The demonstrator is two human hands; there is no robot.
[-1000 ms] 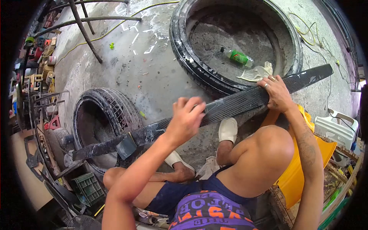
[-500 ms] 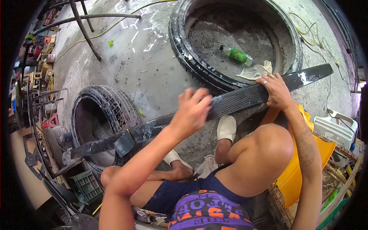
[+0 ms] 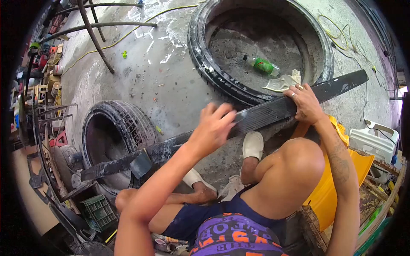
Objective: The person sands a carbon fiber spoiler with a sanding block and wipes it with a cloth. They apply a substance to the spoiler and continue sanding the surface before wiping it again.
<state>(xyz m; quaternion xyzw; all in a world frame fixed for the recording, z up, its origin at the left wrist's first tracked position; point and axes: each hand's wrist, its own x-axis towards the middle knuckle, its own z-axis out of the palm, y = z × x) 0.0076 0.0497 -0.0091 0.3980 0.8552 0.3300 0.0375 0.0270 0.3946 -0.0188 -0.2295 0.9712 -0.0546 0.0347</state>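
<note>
A long, dark strip with a carbon-fibre weave (image 3: 267,114) lies slantwise across my front, passing over the near edges of two tyres. White smears and dust mark its left part. My right hand (image 3: 305,102) grips it toward the right end, fingers over the far edge. Above its middle, my left hand (image 3: 215,127) is closed with bent fingers, slightly blurred; whatever the fingertips hold is hidden. A dark grey square piece (image 3: 141,164) rests on the left part of the strip. Beside my right fingers, a crumpled whitish cloth or glove (image 3: 282,82) hangs on the large tyre's edge.
The large tyre (image 3: 197,47) lies flat, with a green-labelled bottle (image 3: 264,65) inside. A smaller tyre (image 3: 132,123) is at left. Metal bars (image 3: 96,36) stand at upper left. A yellow chair-like piece (image 3: 337,187) and white plastic stool (image 3: 373,138) are at right, a green crate (image 3: 99,211) lower left.
My left hand has shifted very slightly along the strip, its fingers still bent and blurred. My right hand keeps its hold. The whole view has tilted a little.
</note>
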